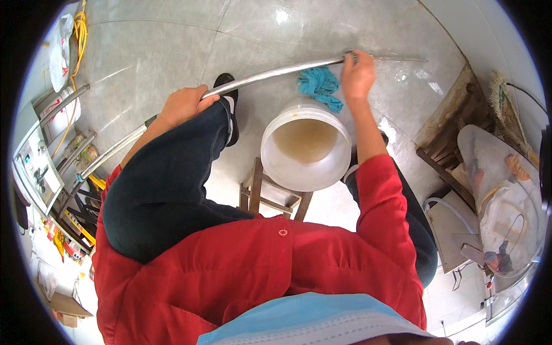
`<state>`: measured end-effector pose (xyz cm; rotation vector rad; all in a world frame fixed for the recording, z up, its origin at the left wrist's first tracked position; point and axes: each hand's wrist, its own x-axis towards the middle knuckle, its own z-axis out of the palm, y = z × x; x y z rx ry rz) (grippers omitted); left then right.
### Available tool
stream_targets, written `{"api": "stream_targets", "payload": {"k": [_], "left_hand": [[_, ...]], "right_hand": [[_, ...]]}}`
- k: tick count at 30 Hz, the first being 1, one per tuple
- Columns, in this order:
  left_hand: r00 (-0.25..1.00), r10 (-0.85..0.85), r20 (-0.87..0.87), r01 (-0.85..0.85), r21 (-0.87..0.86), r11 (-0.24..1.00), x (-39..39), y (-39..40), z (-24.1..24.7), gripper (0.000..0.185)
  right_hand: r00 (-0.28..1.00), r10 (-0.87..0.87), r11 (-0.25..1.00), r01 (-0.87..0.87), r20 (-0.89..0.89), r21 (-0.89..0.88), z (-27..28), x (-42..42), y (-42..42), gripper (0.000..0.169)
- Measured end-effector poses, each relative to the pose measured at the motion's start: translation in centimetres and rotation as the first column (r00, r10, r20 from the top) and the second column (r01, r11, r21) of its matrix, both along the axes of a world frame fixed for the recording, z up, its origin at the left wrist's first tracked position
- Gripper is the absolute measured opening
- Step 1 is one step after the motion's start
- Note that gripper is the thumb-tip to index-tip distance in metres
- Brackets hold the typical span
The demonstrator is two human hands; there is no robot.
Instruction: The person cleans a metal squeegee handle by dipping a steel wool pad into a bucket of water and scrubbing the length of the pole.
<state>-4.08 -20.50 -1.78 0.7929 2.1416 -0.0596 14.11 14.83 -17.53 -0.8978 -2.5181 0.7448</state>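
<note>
A long, shiny metal pipe [276,74] runs across in front of me, above my knee and a bucket. My left hand [183,103] grips it beside my knee. Near its far end, my right hand [359,76] closes around it, with a small dark piece at the fingertips that I cannot make out. A thin rod-like length [401,59] extends past that hand. Below the pipe stands a white plastic bucket [306,177] with cloudy brownish water [305,138] in it. A wet-looking turquoise cloth [320,84] lies on the floor behind the bucket.
A small wooden stool [256,185] stands at the bucket's near side. Another metal tube section [114,152] slants behind my left forearm. To the right are a wooden board [453,108], a mop head [498,90] and a rounded reflective panel [496,172]. Yellow cable [80,30] hangs at far left.
</note>
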Motion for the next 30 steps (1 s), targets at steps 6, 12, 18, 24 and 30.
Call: {"api": "stream_targets", "payload": {"k": [6, 12, 18, 24, 30], "left_hand": [[0.997, 0.028, 0.077, -0.026, -0.019, 0.999, -0.4, 1.0, -0.1, 0.048], [1.000, 0.012, 0.017, -0.012, -0.003, 1.000, -0.4, 0.9, 0.5, 0.046], [0.983, -0.119, -0.143, 0.123, 0.023, 0.992, -0.5, 0.3, -0.1, 0.041], [0.939, -0.206, -0.276, 0.215, 0.000, 0.977, -0.8, 1.6, 0.1, 0.038], [0.929, -0.224, -0.296, 0.229, -0.018, 0.973, -0.9, 2.2, 0.5, 0.039]], "right_hand": [[0.987, -0.146, 0.989, 0.148, 0.065, -0.023, -0.6, 0.3, 2.3, 0.019], [0.988, -0.061, 0.998, 0.056, 0.139, 0.040, 0.2, -0.6, 3.7, 0.016], [0.993, 0.063, 0.997, -0.067, 0.099, 0.034, 0.1, -0.4, 2.8, 0.015], [0.962, 0.072, 0.997, -0.079, 0.262, 0.014, 0.4, -0.2, 3.2, 0.018], [0.927, -0.034, 0.999, 0.039, 0.373, -0.007, 0.7, -0.3, 4.5, 0.017]]}}
